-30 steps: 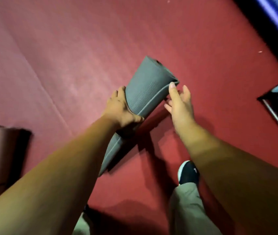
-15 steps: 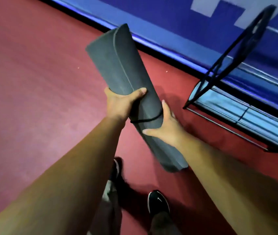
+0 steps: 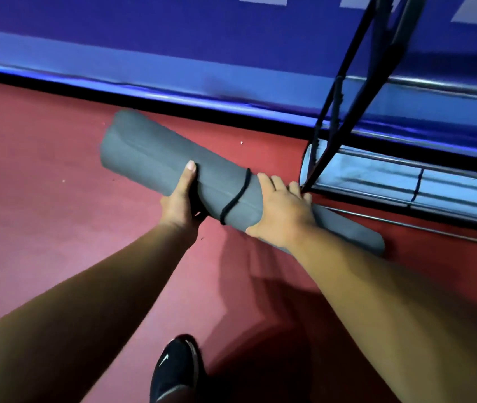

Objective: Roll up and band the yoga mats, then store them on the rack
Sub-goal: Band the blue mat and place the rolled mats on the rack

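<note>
We've swung the grey mat [image 3: 156,158] from near-upright to almost level, held off the floor [image 3: 42,170] right by the rack [image 3: 327,117], probably to slide it in lengthwise. Our left hand [image 3: 177,203] grips underneath, our right hand [image 3: 281,210] wraps over beside the black band [image 3: 237,196].
</note>
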